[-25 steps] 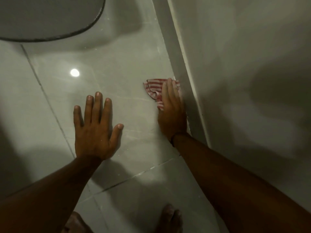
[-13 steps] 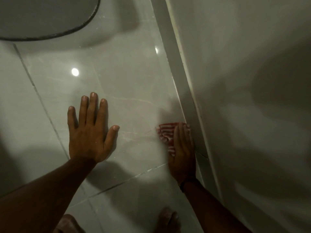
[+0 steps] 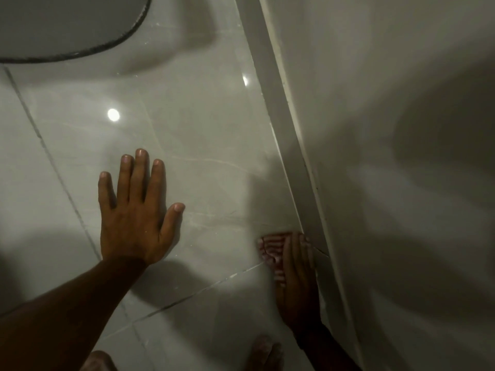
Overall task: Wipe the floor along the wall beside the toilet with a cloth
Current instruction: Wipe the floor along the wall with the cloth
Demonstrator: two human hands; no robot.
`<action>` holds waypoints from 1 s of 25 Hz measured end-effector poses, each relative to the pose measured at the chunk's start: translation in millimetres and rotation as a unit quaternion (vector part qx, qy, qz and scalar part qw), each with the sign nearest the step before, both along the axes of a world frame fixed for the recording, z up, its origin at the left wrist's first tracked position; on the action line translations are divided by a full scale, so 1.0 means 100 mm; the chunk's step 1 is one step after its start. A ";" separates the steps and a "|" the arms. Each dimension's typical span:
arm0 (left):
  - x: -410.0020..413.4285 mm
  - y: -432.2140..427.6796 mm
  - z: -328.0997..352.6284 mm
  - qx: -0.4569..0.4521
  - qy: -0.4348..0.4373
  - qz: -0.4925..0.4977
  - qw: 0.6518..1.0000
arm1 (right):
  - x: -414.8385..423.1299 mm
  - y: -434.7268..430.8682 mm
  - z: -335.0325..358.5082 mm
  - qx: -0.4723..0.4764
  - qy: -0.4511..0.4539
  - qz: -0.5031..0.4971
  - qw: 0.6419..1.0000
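Head view: my right hand (image 3: 297, 279), flat on the cloth (image 3: 270, 250), has dragged back along the wall (image 3: 375, 129); left hand (image 3: 134, 220) splayed empty; strip nearly wiped.

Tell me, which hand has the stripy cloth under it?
The right hand, pressed flat on the red-and-white cloth right beside the wall's skirting. The left hand lies spread on bare floor tile.

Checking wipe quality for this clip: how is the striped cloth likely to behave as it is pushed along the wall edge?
The cloth lies crumpled in soft folds under the right hand, so it is probably floppy and may bunch if pushed by one edge. The floor tile mirrors the lamp, so the cloth likely slides easily. Its thin look suggests it is light.
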State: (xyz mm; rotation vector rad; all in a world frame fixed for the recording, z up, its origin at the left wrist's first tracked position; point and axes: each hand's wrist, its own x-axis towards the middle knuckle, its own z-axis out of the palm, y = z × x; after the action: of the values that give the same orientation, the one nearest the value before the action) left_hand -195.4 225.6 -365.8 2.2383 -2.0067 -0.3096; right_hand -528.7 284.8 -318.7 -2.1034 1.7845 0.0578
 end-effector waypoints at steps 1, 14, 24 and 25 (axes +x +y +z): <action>0.00 0.00 0.00 -0.001 0.000 0.001 1.000 | 0.14 -0.22 0.01 -0.005 -0.022 -0.008 1.000; 0.04 0.02 -0.06 0.002 -0.003 -0.014 1.000 | 1.04 -1.87 -0.05 0.005 -0.124 -0.031 0.992; 0.03 0.02 -0.05 0.000 -0.004 -0.019 1.000 | 1.17 -1.81 0.05 0.022 -0.110 -0.090 0.990; 0.04 0.02 -0.06 -0.003 -0.010 -0.021 1.000 | 1.29 -2.00 0.01 0.011 -0.105 -0.085 0.991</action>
State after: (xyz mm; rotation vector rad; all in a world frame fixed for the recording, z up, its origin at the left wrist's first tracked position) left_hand -191.7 227.4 -371.6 2.2062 -2.0635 -0.2858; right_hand -399.9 84.7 -317.9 -1.8573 1.8179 -0.1839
